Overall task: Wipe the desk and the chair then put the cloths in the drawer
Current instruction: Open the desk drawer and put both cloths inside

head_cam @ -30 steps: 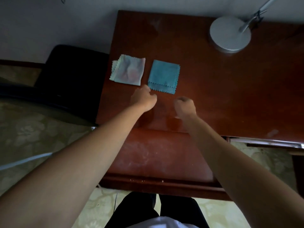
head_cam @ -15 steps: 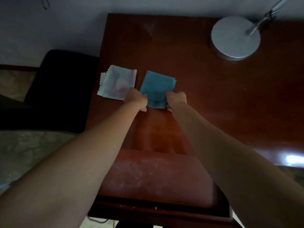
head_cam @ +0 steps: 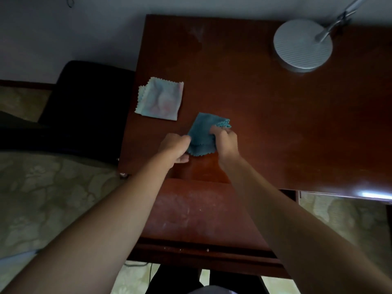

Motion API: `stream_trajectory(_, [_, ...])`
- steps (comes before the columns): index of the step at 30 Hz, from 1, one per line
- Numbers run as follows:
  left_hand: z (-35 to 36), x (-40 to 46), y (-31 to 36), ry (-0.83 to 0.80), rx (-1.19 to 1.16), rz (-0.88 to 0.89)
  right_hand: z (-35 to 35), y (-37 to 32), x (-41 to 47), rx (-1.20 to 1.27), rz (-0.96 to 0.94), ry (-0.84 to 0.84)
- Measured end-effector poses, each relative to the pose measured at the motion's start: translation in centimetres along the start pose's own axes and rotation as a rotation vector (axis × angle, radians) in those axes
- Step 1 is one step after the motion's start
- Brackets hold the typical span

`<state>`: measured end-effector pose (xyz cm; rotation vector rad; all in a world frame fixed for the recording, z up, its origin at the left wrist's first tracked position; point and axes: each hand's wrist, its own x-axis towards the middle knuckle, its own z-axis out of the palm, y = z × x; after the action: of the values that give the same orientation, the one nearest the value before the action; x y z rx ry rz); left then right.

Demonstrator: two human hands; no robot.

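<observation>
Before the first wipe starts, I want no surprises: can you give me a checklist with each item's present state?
1. Blue cloth held by both hands: ok, left hand and right hand each have a grip on it.
2. Blue cloth opened flat for wiping: not ok, bunched.
3. Pale cloth lying apart on the desk: ok.
4. Lamp base away from the hands: ok.
5. Drawer open for later: cannot tell.

A teal cloth with pinked edges is bunched near the front of the dark red-brown wooden desk. A pale, folded cloth with pink blotches lies flat by the desk's left edge, beside the black chair. An open wooden drawer juts out below the front edge.
</observation>
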<state>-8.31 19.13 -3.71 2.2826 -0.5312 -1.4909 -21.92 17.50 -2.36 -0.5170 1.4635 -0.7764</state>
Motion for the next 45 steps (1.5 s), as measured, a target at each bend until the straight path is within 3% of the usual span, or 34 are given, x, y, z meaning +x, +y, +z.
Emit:
stream_trajectory(3, [-1.4, -2.0, -3.0, -0.043, -0.189, -0.08, 0.7, 2.1, -3.5, 0.135, 0.055, -0.102])
stream_trajectory(7, [-3.9, -4.5, -8.4, -0.235, -0.509, -0.204, 2.0, 5.9, -8.1, 0.163, 0.114, -0.188])
stream_trajectory(11, [-6.6, -4.9, -14.9, -0.349, -0.661, -0.166, 1.6, 10.4, -11.2, 0.091, 0.178, -0.193])
stream_trajectory(14, [-8.5, -5.6, -18.4, -0.342, -0.482, -0.132, 0.8, 13.5, -12.4, -0.048, 0.19, -0.177])
stream_trajectory(22, [-9.2, -5.9, -21.4, -0.026, -0.107, 0.08, 1.2, 17.4, -13.8, -0.274, 0.186, -0.208])
stream_trajectory(24, [-9.2, -5.8, -22.1, 0.088, 0.168, 0.079, 1.2, 18.5, -13.3, -0.496, 0.249, -0.177])
stream_trajectory(26, [-9.1, -6.2, -22.5, 0.151, 0.456, 0.08, 0.8, 19.0, -13.4, -0.867, 0.289, -0.185])
stream_trajectory(28, [-9.0, -6.3, -22.1, 0.187, 0.538, 0.126, 0.5, 18.4, -13.7, -1.051, 0.25, -0.187])
stream_trajectory(34, [-8.4, -5.3, -15.8, 0.268, 0.413, 0.367, 2.1, 14.0, -11.7, -0.946, 0.052, -0.208])
stream_trajectory(37, [-8.1, -4.9, -11.4, 0.374, 0.373, 0.507, 3.5, 10.6, -9.7, -0.75, 0.018, -0.163])
stream_trajectory(45, [-8.7, 0.3, -2.2, 0.451, 0.424, 0.537, 5.2, 2.1, -3.1, -0.315, 0.099, -0.162])
